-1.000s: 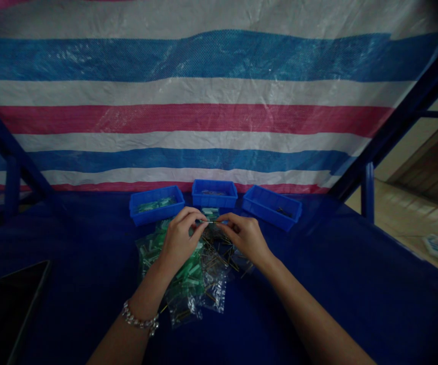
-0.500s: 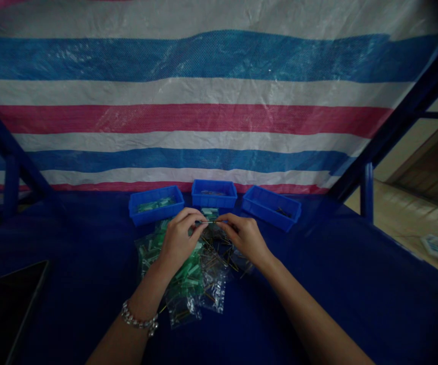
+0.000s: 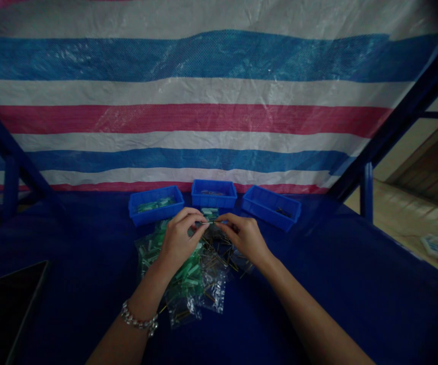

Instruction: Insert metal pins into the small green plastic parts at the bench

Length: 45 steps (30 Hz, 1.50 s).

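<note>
A thin metallic rod (image 3: 208, 222) spans the small gap between my two hands, lying about level. My left hand (image 3: 182, 234) pinches its left end between thumb and fingers. My right hand (image 3: 244, 236) pinches the other end, where a darker part shows at the fingertips. The rod's exact kind is too small to make out. Beneath my hands lie green pieces in clear bags (image 3: 188, 274), and beside them a loose heap of thin brass-coloured and dark rods (image 3: 215, 253).
Three blue bins stand at the back: the left bin (image 3: 137, 219) with green pieces, the middle bin (image 3: 214, 201) with small thin parts, the right bin (image 3: 264, 215) with a few dark parts. A dark flat device (image 3: 11, 304) lies at left. A striped sheet (image 3: 204, 119) hangs behind.
</note>
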Each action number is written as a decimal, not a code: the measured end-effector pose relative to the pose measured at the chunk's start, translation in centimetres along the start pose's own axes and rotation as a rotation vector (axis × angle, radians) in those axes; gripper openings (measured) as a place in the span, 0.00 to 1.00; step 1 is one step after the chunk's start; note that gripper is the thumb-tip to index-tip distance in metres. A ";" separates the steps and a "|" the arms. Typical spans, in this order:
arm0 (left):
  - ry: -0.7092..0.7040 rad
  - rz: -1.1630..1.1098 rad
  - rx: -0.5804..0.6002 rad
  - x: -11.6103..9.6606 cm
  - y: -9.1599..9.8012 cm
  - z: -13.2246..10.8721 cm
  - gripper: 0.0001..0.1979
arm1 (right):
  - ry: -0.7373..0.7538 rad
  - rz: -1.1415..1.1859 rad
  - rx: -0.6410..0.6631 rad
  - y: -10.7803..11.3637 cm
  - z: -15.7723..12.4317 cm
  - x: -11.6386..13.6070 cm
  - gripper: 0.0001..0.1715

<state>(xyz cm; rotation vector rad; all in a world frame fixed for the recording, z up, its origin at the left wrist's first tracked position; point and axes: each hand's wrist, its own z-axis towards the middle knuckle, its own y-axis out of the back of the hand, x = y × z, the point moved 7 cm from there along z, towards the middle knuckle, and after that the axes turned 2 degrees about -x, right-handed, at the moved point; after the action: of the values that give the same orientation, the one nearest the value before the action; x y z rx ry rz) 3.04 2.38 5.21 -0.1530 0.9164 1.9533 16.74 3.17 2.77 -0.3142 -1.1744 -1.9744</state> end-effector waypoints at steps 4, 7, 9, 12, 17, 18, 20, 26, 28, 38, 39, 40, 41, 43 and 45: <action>-0.001 0.003 -0.003 0.0 0.0 0.0 0.03 | 0.008 -0.011 0.002 -0.1 0.0 0.0 0.11; 0.000 0.013 -0.003 0.0 0.0 0.0 0.02 | 0.027 -0.021 -0.008 0.0 0.0 0.0 0.11; 0.003 0.017 0.001 0.0 0.0 0.0 0.02 | 0.036 -0.023 -0.014 0.0 -0.1 0.1 0.11; 0.001 0.020 0.005 0.0 0.0 0.0 0.02 | 0.038 -0.028 -0.019 0.1 -0.1 0.2 0.10; 0.004 0.018 0.006 0.1 -0.1 0.0 0.03 | 0.029 -0.063 0.014 -0.2 -0.1 0.0 0.10; 0.005 0.016 0.009 0.1 -0.1 0.0 0.03 | 0.029 -0.069 0.025 -0.3 -0.1 -0.1 0.10; 0.010 0.014 0.017 0.2 -0.2 0.0 0.03 | 0.025 -0.075 0.039 -0.4 -0.1 -0.1 0.09; 0.036 0.026 0.033 0.5 -0.3 -0.1 0.03 | 0.032 -0.065 0.017 0.0 -0.1 0.1 0.10; 0.041 0.029 0.041 0.5 -0.3 -0.1 0.03 | 0.038 -0.063 0.014 0.0 -0.1 0.2 0.10; 0.038 0.030 0.047 0.4 -0.3 -0.1 0.03 | 0.043 -0.096 0.036 -0.3 -0.1 0.0 0.10; 0.038 0.031 0.045 0.4 -0.3 -0.1 0.03 | 0.046 -0.089 0.031 -0.2 -0.1 0.0 0.10; 0.037 0.033 0.045 0.4 -0.3 -0.1 0.03 | 0.047 -0.087 0.030 -0.2 -0.1 0.1 0.11; 0.036 0.036 0.046 0.4 -0.3 -0.1 0.03 | 0.045 -0.091 0.032 -0.3 -0.1 0.1 0.11; 0.037 0.040 0.054 0.5 -0.4 -0.1 0.03 | 0.033 -0.110 0.050 -0.5 -0.1 0.0 0.11; 0.042 0.042 0.057 0.7 -0.5 -0.1 0.03 | 0.012 -0.131 0.080 -0.6 0.0 -0.4 0.11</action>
<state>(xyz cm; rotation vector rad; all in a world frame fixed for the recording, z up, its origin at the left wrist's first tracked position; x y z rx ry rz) 3.03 2.89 4.58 -0.1428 1.0090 1.9673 16.51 3.49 2.13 -0.1883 -1.2915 -2.0320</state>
